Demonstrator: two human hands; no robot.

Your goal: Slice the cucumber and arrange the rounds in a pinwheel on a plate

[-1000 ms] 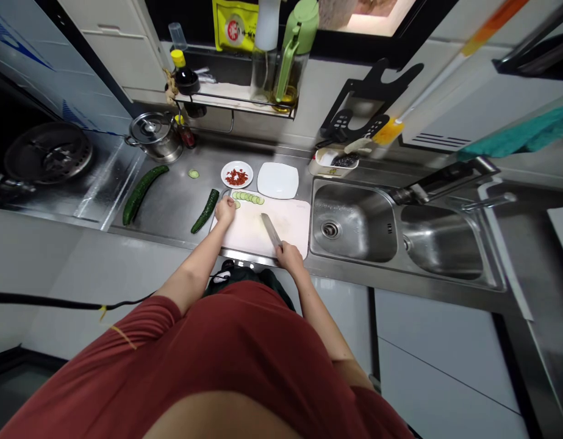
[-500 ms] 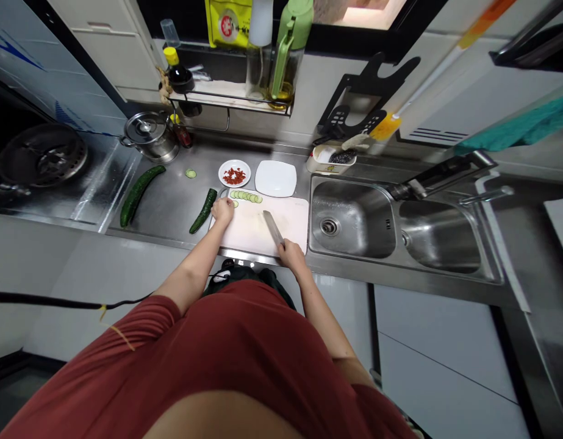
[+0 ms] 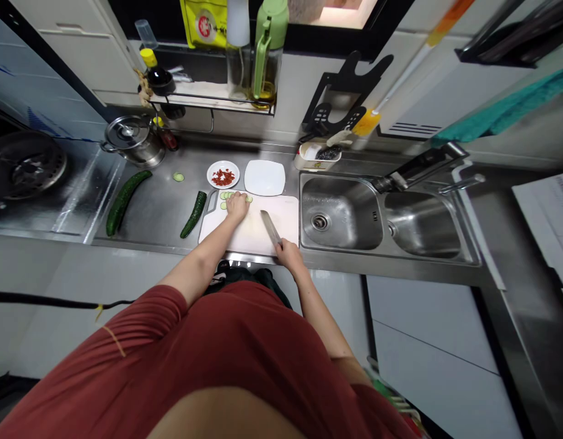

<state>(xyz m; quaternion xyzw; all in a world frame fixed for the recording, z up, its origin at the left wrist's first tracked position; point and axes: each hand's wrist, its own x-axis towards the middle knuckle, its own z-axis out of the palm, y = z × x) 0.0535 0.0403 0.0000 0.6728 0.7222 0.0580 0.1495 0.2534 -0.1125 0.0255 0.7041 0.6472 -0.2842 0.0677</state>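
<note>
My right hand [image 3: 289, 252] is closed around the handle of a knife [image 3: 271, 228], its blade pointing up and left over the white cutting board [image 3: 263, 241]. My left hand [image 3: 238, 207] rests at the board's upper left, fingers stretched over a row of cucumber slices [image 3: 224, 196] and hiding part of it. A single cucumber slice [image 3: 224, 205] lies below the row, left of that hand. Left of the board is a cut cucumber [image 3: 194, 214]. Farther left lie a long whole cucumber [image 3: 125, 200] and a cucumber piece [image 3: 178, 177].
Behind the board stand a plate [image 3: 211, 181] of chopped red pieces and a white square plate [image 3: 265, 177]. To the right is a double sink [image 3: 349, 210] with a faucet [image 3: 413, 167]. A lidded pot [image 3: 135, 143] stands back left, below a bottle shelf [image 3: 208, 97].
My left hand has moved right, from the board's left edge onto the row of slices. My right hand keeps the knife in nearly the same place. The camera view has shifted slightly.
</note>
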